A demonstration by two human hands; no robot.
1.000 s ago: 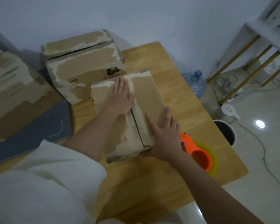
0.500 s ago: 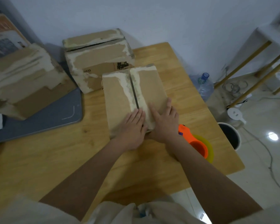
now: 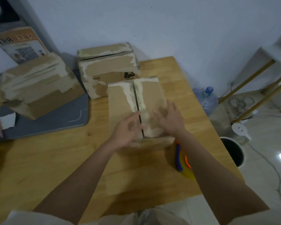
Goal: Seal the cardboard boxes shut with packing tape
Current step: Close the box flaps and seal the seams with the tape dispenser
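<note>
Tabletop box (image 3: 120, 101) — both hands now blurred, left hand (image 3: 126, 132) shifted.

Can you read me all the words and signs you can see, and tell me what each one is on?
"CO": the end of a printed word on the side of the back box; its start is torn away.
Black logo beside it on the same box: too blurred to read.
Orange heading and small print on the poster behind the left box: too blurred to read.
The box under the hands shows no print.
</note>
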